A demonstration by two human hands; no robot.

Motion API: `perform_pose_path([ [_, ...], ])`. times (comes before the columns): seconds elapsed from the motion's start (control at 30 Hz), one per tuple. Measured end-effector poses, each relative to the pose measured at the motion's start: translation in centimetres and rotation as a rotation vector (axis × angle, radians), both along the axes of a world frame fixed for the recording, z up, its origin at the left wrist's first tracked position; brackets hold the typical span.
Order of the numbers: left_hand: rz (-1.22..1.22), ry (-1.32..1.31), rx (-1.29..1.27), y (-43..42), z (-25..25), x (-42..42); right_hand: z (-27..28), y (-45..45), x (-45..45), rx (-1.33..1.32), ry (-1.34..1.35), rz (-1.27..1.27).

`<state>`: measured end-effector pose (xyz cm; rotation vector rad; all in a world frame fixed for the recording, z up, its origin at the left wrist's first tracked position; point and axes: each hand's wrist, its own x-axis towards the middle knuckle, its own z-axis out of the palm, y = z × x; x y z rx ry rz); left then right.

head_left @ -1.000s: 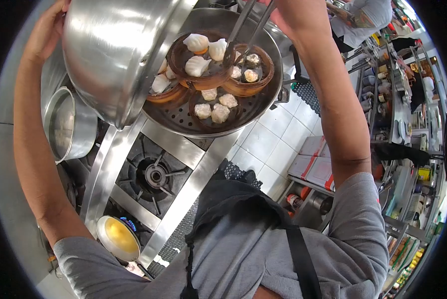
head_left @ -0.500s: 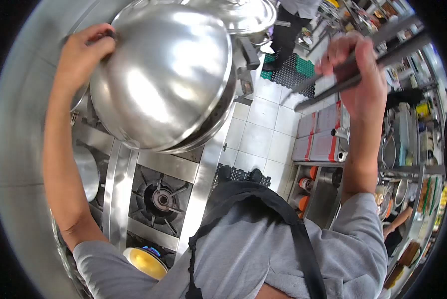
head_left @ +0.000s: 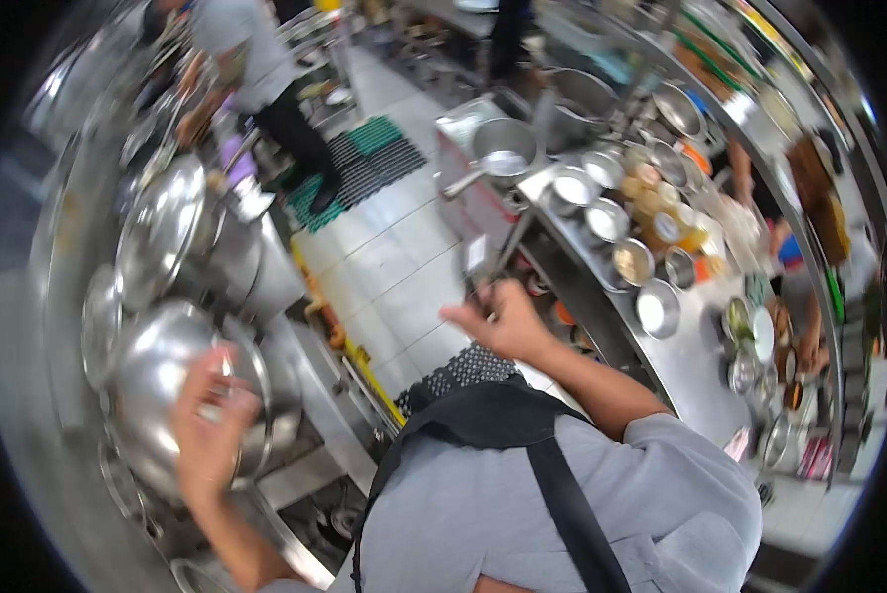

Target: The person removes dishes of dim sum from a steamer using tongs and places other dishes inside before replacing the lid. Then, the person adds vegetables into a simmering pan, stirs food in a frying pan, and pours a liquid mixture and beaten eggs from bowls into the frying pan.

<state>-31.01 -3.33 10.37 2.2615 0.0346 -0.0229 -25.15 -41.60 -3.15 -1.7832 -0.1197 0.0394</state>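
My left hand (head_left: 214, 410) is raised with its fingers apart, in front of the large domed steel lid (head_left: 152, 381) at the lower left; whether it touches the lid is not clear. The blurred fingers show nothing between them. Near the middle of the view, my right hand (head_left: 503, 318) is closed around the metal tongs (head_left: 477, 262), which point away from me over the floor. No dumplings or steamer baskets show from under the lid.
A steel counter (head_left: 700, 346) on the right bears several pots, bowls and jars. A saucepan (head_left: 503, 148) stands at its far end. Another person (head_left: 251, 59) stands by the stoves at the upper left, near a green and black mat (head_left: 374, 158). A burner (head_left: 339, 519) is at the bottom.
The view has swung right. The lid, earlier tilted up off the baskets, came down over the pan. My left hand has left the lid's knob; my right hand has lowered with the tongs.
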Motion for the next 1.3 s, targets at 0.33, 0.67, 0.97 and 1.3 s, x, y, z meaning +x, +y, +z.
perform_pose_path([
  [0.33,-0.787,0.454,-0.632,-37.5,-7.1,3.9,-1.2,-16.3,-5.6,-0.256,-0.348,0.012],
  [0.67,-0.798,-0.608,-0.458,-47.1,-0.9,23.5,-0.7,-31.3,-14.6,-0.267,-0.017,-0.480],
  [0.97,-0.576,-0.061,-0.854,-62.9,-12.2,48.5,-5.3,-30.3,-23.5,-0.299,0.526,-0.881],
  [1.3,-0.513,0.390,-0.572,-70.7,-25.3,58.4,-5.4,-28.9,-23.2,-0.385,0.729,-0.995],
])
